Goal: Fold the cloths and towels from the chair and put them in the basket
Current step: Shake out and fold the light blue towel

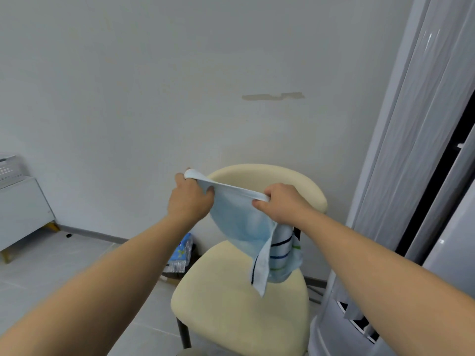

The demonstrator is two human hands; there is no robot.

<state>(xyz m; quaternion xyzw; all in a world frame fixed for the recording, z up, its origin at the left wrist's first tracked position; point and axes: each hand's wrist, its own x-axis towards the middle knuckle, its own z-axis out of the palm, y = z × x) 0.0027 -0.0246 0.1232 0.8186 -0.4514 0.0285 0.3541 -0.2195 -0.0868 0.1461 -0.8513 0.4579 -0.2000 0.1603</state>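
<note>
- The left hand and right hand are pinching a light-blue towel's top edge, holding it taut.
- The towel is hanging above the cream chair at six o'clock.
- A white bin is sitting at nine o'clock, contents hidden.

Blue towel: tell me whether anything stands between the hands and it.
Nothing visible does. The left hand and the right hand both grip the blue towel by its top edge, stretched between them, and it hangs over the chair seat.
</note>
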